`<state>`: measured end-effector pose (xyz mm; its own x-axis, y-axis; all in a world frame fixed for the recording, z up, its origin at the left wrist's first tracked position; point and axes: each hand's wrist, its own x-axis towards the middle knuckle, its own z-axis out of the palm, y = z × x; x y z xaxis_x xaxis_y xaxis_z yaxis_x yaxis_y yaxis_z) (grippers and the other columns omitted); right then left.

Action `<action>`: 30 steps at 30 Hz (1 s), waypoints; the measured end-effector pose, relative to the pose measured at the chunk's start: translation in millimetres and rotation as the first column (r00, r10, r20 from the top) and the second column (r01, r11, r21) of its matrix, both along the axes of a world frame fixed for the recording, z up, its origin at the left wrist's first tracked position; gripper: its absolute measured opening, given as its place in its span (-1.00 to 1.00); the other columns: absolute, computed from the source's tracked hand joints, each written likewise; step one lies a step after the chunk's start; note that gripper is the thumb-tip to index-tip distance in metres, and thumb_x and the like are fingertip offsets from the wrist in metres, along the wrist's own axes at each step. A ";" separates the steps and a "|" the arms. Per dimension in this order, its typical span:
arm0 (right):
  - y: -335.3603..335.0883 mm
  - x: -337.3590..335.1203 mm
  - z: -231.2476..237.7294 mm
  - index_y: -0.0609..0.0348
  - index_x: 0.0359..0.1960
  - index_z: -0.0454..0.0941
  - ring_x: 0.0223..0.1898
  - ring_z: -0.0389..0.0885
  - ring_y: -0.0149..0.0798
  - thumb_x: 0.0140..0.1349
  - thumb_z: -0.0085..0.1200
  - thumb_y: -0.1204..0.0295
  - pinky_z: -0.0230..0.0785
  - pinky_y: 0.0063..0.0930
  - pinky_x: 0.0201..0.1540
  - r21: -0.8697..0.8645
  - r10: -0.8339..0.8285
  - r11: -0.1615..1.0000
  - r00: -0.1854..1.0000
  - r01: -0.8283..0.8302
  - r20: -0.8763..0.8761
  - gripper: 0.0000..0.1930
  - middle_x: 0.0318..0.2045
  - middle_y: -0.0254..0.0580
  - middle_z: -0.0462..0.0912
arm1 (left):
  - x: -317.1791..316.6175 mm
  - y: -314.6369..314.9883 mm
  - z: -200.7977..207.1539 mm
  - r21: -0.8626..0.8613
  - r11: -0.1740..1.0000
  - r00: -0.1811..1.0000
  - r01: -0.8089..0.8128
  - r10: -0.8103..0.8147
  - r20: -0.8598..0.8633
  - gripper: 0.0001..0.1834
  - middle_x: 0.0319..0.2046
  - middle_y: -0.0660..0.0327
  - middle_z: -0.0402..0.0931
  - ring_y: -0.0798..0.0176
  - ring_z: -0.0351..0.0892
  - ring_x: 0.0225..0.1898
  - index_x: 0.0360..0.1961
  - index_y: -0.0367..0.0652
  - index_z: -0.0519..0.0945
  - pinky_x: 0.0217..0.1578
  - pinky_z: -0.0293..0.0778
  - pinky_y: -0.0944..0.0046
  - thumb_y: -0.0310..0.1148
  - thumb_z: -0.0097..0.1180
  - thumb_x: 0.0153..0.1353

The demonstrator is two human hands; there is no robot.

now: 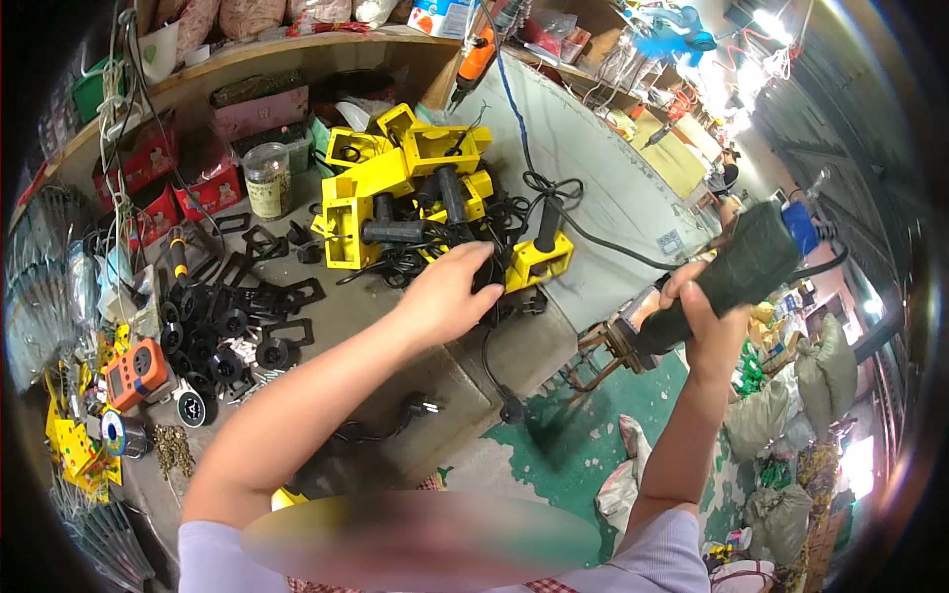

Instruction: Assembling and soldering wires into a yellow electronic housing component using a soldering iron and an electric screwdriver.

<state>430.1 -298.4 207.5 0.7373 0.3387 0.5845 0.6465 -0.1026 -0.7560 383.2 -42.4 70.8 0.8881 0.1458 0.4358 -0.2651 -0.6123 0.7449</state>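
My left hand point(450, 294) reaches over the workbench point(395, 326) into a tangle of black cords point(494, 212) at the near edge of a heap of yellow tool frames with black handles point(400, 193). Its fingers curl around a black cord or part next to a yellow frame point(542, 259); what it grips is partly hidden. My right hand point(704, 321) is off the bench to the right, shut around the dark body of a power tool point(732, 277) with a blue rear end point(801, 227) and a metal head point(633, 336).
Black plastic parts point(232, 326) lie scattered on the left of the bench, with an orange meter point(138, 371) and a clear jar point(267, 180). A plug point(425, 403) and cord lie near the front edge. Red boxes point(148, 168) sit under the shelf. Filled sacks point(781, 415) stand on the green floor.
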 end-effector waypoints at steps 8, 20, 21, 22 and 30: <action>-36.9 0.2 -16.1 0.47 0.37 -0.17 -0.51 0.49 -0.38 0.02 0.22 0.43 0.34 -0.59 -0.39 0.117 0.171 0.979 0.984 -0.166 -0.039 -0.03 -0.56 -0.18 0.56 | 87.9 -28.5 6.4 0.134 0.979 0.959 -0.153 0.180 -0.221 -0.22 -0.09 -0.18 0.53 -0.15 0.52 -0.01 0.25 -0.35 0.22 0.00 0.44 0.04 -0.18 0.19 0.07; -86.9 23.1 -86.2 0.22 0.07 0.43 -0.32 0.68 0.06 -0.11 0.27 0.39 0.52 -0.22 -0.28 -0.619 -0.391 0.586 0.851 0.524 0.350 -0.39 -0.37 0.12 0.65 | 112.9 -10.5 73.1 -0.881 0.438 0.908 0.180 -0.419 -0.022 -0.82 -0.38 0.23 0.56 0.49 0.44 -0.41 -0.23 -0.32 0.52 -0.41 0.40 0.58 -0.39 0.03 0.32; -81.4 12.5 -92.3 0.25 -0.01 0.48 -0.32 0.69 0.02 -0.13 0.27 0.36 0.53 -0.23 -0.26 -0.636 -0.287 0.651 0.910 0.415 0.300 -0.44 -0.37 0.08 0.66 | 118.3 -20.3 76.2 -0.878 0.440 0.914 0.188 -0.407 -0.008 -0.81 -0.31 0.19 0.57 0.47 0.50 -0.34 -0.23 -0.36 0.51 -0.36 0.45 0.59 -0.40 0.04 0.31; -70.6 -2.3 -92.0 0.25 -0.04 0.51 -0.33 0.70 -0.01 -0.13 0.27 0.33 0.53 -0.28 -0.25 -0.695 -0.224 0.673 0.965 0.253 0.134 -0.47 -0.38 0.06 0.67 | 112.6 -33.9 86.8 -0.928 0.356 0.947 0.107 -0.320 -0.014 -0.80 -0.17 0.11 0.54 0.37 0.56 -0.16 -0.19 -0.41 0.48 -0.17 0.54 0.53 -0.44 0.03 0.30; 6.4 -73.3 -90.0 0.00 0.31 0.19 -0.31 0.61 0.10 -0.11 0.22 0.27 0.44 -0.14 -0.21 -0.447 0.727 0.293 0.500 -0.845 -0.470 -0.16 -0.35 0.05 0.61 | 104.7 -20.4 60.3 -0.312 0.886 0.808 0.342 -0.447 -0.383 -0.40 0.10 0.04 0.42 0.18 0.49 0.02 0.27 -0.28 0.30 -0.01 0.45 0.25 -0.18 0.06 0.29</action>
